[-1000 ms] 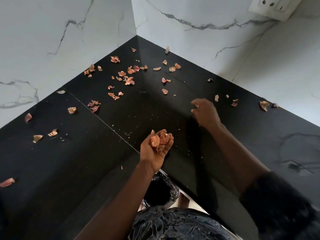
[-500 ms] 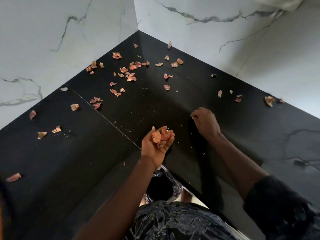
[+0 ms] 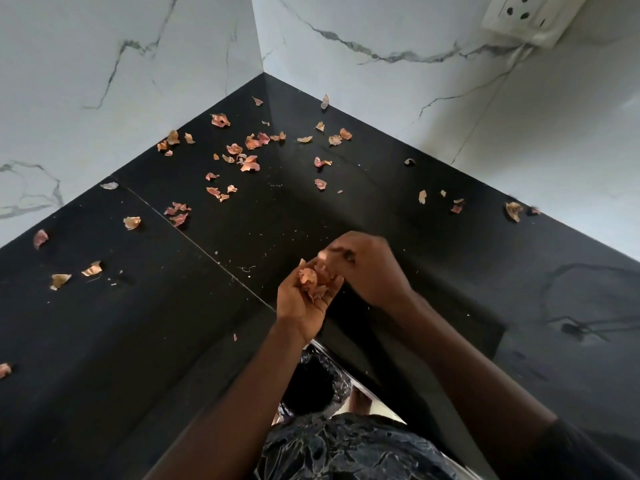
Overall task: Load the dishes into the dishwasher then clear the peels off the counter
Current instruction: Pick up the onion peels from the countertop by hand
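Dry orange-pink onion peels [image 3: 250, 163] lie scattered over the black corner counter [image 3: 145, 327], most of them toward the back corner and along both walls. My left hand [image 3: 300, 302] is cupped palm up above the counter's inner edge and holds a small heap of gathered peels [image 3: 313, 279]. My right hand [image 3: 367, 268] sits right beside it with curled fingertips over that heap, pinching a small piece at the left palm. No dishes or dishwasher are in view.
White marble walls [image 3: 121, 81] meet at the back corner. A white wall socket [image 3: 530, 19] is mounted at the upper right. A bin lined with a black plastic bag [image 3: 317, 382] stands below the counter's inner corner, near my body.
My right hand has come back from the counter's right side to my left palm, bringing a peel. The left hand stayed in place holding its heap.
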Demonstrator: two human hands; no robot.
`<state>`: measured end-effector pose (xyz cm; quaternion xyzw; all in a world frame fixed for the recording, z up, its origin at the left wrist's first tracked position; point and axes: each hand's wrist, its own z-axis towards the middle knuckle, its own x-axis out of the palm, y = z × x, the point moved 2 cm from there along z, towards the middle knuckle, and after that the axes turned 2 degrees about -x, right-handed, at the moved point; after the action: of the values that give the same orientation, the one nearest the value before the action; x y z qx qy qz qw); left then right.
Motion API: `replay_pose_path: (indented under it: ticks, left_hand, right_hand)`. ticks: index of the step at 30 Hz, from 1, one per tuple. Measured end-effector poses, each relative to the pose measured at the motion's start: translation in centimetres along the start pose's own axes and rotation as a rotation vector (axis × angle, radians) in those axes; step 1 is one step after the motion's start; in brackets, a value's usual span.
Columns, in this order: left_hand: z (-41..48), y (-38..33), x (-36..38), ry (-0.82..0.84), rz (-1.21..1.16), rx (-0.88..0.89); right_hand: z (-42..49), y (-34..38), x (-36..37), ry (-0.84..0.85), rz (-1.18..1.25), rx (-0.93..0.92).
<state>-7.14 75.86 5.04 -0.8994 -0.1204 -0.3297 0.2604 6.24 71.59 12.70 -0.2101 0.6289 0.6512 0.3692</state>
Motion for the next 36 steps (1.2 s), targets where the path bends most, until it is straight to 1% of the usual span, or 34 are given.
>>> replay_pose_path:
  ticks: [2, 4, 5, 7, 9, 12, 16, 21, 25, 27, 29, 31, 34, 36]
  left_hand:
    - [-0.1, -0.1, -0.2, 0.003, -0.022, 0.003]
    - [-0.4, -0.1, -0.4, -0.002, -0.013, 0.01]
    - [-0.6, 0.0, -0.4, 0.0, -0.008, 0.01]
    - [-1.0, 0.2, -0.6, 0.001, 0.009, 0.002]
    - [-1.4, 0.4, -0.8, -0.007, 0.024, 0.006]
    - [-1.7, 0.5, -1.0, -0.028, 0.037, 0.017]
    - [-1.8, 0.6, -0.7, -0.039, 0.042, 0.025]
    - [-1.9, 0.6, 0.1, -0.042, 0.041, 0.031]
    - [-1.7, 0.5, 0.2, -0.044, 0.034, 0.037]
    - [-1.7, 0.4, 0.3, -0.049, 0.022, 0.039]
    - [-1.6, 0.5, 0.2, -0.057, 0.013, 0.038]
    - [-1.6, 0.4, 0.3, -0.069, 0.003, 0.04]
    - [-1.4, 0.4, 0.6, -0.092, -0.007, 0.035]
    - [-1.2, 0.4, 0.7, -0.104, -0.009, 0.032]
  right_hand:
    - [1.5, -3.4, -1.9, -0.068, -0.035, 0.056]
    - [3.5, -8.8, -4.0, -0.15, -0.123, 0.193]
    - [4.4, -11.7, -5.1, -0.156, -0.187, 0.272]
    - [6.0, -16.8, -6.9, -0.116, -0.324, 0.401]
    - [7.0, -20.1, -8.0, -0.051, -0.419, 0.471]
    - [7.9, -22.0, -7.7, 0.056, -0.507, 0.419]
    - [7.8, -22.5, -6.3, 0.127, -0.559, 0.332]
    - [6.5, -21.4, -5.5, 0.028, -0.575, 0.34]
    - [4.8, -19.9, -5.1, -0.024, -0.515, 0.34]
    - [4.1, -18.1, -4.6, -0.052, -0.433, 0.329]
    - [3.6, -15.1, -3.8, -0.125, -0.303, 0.283]
    - [2.9, -10.6, -2.9, -0.183, -0.169, 0.185]
    - [0.9, -2.9, -1.5, -0.166, -0.012, 0.018]
    - [-0.6, 0.9, 0.0, -0.101, 0.046, -0.049]
